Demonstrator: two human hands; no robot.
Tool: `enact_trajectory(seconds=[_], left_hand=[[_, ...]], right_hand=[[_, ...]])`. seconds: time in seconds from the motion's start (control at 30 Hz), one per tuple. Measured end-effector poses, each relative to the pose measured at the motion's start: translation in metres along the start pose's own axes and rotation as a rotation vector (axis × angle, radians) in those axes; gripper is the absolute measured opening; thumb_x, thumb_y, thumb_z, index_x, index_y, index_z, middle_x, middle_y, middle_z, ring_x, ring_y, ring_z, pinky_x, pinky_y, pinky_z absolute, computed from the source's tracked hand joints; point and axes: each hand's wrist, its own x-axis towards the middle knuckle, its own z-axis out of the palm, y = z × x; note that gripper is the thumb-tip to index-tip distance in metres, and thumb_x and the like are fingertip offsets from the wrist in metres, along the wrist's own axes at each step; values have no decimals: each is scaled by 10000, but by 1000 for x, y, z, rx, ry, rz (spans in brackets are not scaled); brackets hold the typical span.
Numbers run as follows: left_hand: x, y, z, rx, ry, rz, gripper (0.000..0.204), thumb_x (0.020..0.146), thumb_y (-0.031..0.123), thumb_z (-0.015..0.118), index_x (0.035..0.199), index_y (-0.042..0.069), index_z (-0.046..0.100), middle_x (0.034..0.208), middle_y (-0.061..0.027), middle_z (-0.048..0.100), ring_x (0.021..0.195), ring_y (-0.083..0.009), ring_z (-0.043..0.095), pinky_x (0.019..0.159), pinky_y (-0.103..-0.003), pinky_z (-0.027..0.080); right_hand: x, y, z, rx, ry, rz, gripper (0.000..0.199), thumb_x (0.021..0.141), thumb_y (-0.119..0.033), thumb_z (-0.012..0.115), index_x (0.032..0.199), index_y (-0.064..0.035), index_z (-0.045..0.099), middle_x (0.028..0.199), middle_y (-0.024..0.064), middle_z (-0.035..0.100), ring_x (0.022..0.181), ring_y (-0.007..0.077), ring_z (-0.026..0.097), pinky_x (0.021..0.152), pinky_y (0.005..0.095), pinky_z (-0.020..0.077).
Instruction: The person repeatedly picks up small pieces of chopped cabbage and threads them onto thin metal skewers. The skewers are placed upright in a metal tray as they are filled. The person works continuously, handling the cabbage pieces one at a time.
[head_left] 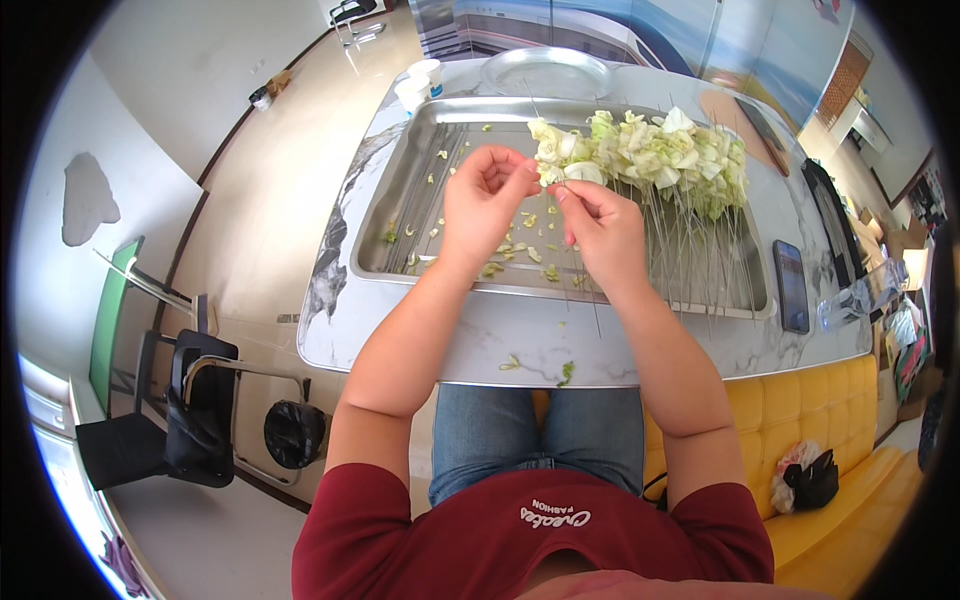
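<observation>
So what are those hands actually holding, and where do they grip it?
Both hands pinch a thin metal skewer threaded with cabbage pieces: left hand at the leaves, right hand on the skewer just below them.

The steel tray's [400, 215] left half lies open, only scraps there. On the right, skewered cabbage [660, 150] blocks passage; paper cups [418, 85] crowd the far-left corner.

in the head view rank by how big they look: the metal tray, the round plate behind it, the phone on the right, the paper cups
1. metal tray, by far the largest
2. round plate
3. phone
4. paper cups

The plate and cups sit farther from the camera, and the fisheye shrinks things near the rim, so the phone versus cups ranking is unsure.
</observation>
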Motion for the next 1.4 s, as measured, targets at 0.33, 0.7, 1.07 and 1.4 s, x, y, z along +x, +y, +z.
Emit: enact_trajectory(seconds=[0.33,0.7,1.07,1.4], left_hand=[[0,-8,5,295,-17,287,167,845,-29,676,1006,-10,633,919,-58,670,882,-137,676,768,-259,554],[5,7,-1,-187,-13,-83,191,916,109,618,1050,-26,614,957,-99,656,818,-161,656,780,-300,562],[5,7,-8,-221,108,-228,186,866,146,672,954,-18,669,815,-71,659,725,-133,626,662,-278,539],[7,1,-3,-41,235,-182,222,871,178,654,905,-40,675,757,-75,647,630,-124,596,540,-254,489]], right_hand=[[-3,-3,1,27,-18,10,151,915,-129,619,921,-3,702,562,-9,543,493,39,472,451,226,344],[-4,-3,3,-12,-36,-7,159,909,-131,633,973,-3,702,599,-13,562,501,43,472,465,223,361],[-4,0,7,-71,-163,44,169,911,-137,622,975,-2,701,587,-6,558,498,53,482,474,237,383],[-5,0,11,-165,-191,82,212,920,-195,604,989,-24,707,537,27,568,477,68,514,476,259,402]])
